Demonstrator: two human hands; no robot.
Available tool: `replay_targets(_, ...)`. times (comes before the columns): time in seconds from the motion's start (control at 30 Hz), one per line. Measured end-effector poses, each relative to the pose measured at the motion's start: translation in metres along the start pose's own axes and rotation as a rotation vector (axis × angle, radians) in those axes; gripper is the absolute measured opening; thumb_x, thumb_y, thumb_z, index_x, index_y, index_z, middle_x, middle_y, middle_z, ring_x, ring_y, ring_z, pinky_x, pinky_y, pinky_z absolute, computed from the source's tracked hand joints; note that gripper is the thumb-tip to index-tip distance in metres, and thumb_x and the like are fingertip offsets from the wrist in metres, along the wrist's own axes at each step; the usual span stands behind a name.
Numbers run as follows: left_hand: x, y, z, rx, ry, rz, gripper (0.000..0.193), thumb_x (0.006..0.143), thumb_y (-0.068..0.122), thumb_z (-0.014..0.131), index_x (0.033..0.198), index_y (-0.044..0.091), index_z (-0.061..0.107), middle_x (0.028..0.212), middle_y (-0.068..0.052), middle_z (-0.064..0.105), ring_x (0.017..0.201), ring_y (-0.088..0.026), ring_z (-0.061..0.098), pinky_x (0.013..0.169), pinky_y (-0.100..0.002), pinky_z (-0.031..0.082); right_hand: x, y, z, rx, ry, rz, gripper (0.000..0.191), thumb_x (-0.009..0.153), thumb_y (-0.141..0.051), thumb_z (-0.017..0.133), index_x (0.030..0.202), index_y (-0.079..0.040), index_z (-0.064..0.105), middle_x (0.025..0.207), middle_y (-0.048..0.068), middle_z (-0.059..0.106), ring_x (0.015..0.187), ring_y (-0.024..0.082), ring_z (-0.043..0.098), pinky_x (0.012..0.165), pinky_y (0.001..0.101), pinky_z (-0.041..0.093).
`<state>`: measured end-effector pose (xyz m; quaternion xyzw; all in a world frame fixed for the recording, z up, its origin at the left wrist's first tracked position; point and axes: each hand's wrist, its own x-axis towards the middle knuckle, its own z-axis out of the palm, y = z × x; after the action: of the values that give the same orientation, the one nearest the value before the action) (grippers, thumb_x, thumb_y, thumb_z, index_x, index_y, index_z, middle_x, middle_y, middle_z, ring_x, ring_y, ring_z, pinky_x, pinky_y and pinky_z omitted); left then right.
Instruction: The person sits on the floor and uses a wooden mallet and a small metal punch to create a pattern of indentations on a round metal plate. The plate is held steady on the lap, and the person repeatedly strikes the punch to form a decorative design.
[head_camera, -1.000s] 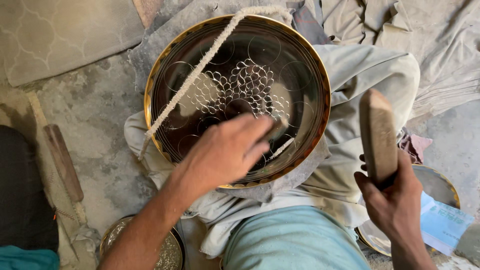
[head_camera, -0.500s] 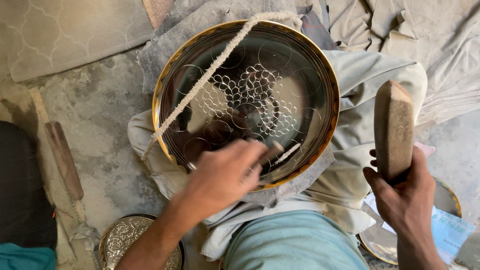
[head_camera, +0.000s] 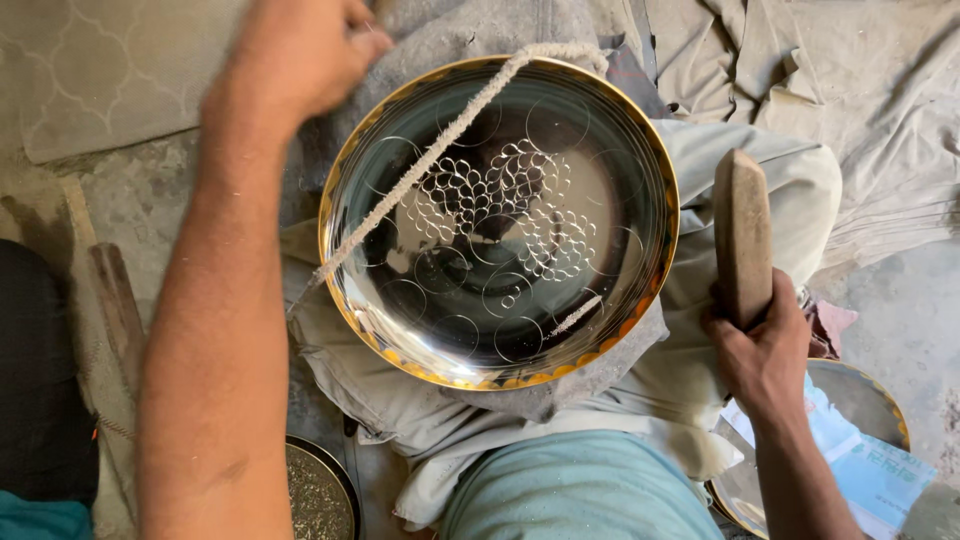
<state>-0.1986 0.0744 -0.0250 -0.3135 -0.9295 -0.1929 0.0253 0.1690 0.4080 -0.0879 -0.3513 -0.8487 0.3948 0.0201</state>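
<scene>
From the head camera, looking straight down, a wide polished metal tray (head_camera: 500, 225) with a golden rim rested across the seated person's lap, cushioned on grey cloth (head_camera: 420, 400) draped over the knees, which kept the shiny face level and within easy reach of both arms. Its mirror surface carried a cluster of small engraved circles near the middle and larger ring outlines around them. A pale cord (head_camera: 440, 150) ran slantwise over the tray from its far rim to its left edge, apparently holding it steady.

The right hand (head_camera: 765, 355) had its grip wrapped tightly round the lower end of a wooden mallet (head_camera: 742, 235), held upright just off the tray's right rim, clear of the metal. The left hand (head_camera: 300, 55) was up beyond the tray's far left edge, over the cloth; its fingers curled inward, but whether that grip held anything I could not tell. A second round metal dish (head_camera: 880, 400) lay on the floor by the right forearm.
</scene>
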Motion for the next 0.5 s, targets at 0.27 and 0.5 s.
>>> replay_targets(0.27, -0.015, 0.005, -0.017, -0.626, -0.157, 0.13, 0.004, 0.106, 0.004, 0.061, 0.108, 0.001, 0.062, 0.099, -0.003, 0.065, 0.095, -0.013, 0.06, 0.084, -0.032, 0.049, 0.004, 0.004, 0.0, -0.053, 0.017, -0.059, 0.05, 0.082, -0.006, 0.074, 0.129, -0.002, 0.059, 0.107, 0.015, 0.072, 0.096, 0.025, 0.068, 0.088, 0.036, 0.051)
replay_targets(0.5, -0.061, 0.054, -0.069, -0.401, 0.118, 0.043, 0.022, 0.116, 0.019, 0.07, 0.106, 0.0, 0.065, 0.085, -0.007, 0.065, 0.074, -0.015, 0.062, 0.062, -0.026, 0.044, 0.006, 0.002, 0.003, -0.058, 0.003, 0.0, 0.049, 0.083, -0.007, 0.074, 0.128, -0.002, 0.059, 0.104, 0.014, 0.072, 0.093, 0.023, 0.068, 0.086, 0.0356, 0.052)
